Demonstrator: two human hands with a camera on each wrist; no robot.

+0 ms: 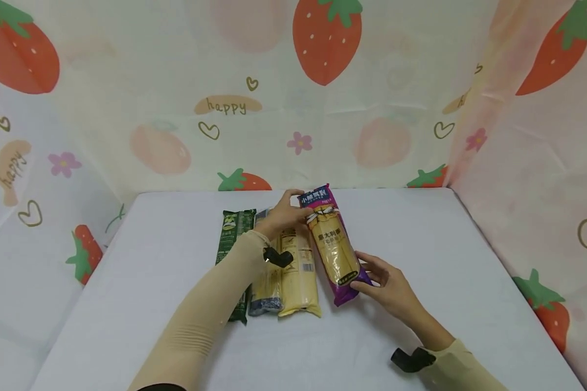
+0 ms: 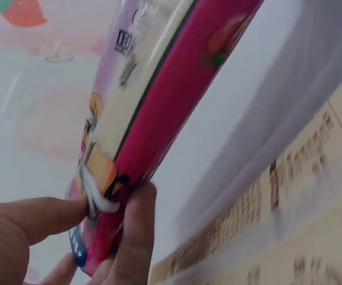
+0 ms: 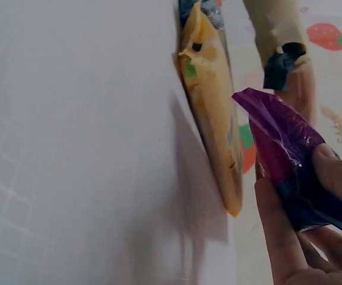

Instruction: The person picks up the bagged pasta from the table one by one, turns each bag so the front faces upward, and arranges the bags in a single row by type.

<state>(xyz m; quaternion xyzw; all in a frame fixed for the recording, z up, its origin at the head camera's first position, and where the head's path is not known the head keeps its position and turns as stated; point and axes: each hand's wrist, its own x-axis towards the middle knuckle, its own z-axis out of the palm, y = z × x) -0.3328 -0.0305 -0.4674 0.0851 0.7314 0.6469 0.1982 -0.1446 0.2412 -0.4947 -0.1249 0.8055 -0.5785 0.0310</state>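
A purple and magenta pasta packet (image 1: 333, 241) with a clear front is held at a slant between both hands, raised off the table in the right wrist view. My left hand (image 1: 286, 215) pinches its top end, thumb on one face and fingers on the other, as the left wrist view shows. At the bottom corner my right hand (image 1: 388, 285) grips the purple wrapper (image 3: 278, 124) between thumb and fingers. Just left of it lies a yellow noodle packet (image 1: 298, 277). The left forearm and hand hide parts of the packets beneath.
A blue-ended clear packet (image 1: 266, 290) lies against the yellow one, and a dark green packet (image 1: 237, 225) lies at the left of the row. All rest on a white-covered table (image 1: 166, 244). A strawberry-print curtain (image 1: 274, 81) stands behind and at both sides.
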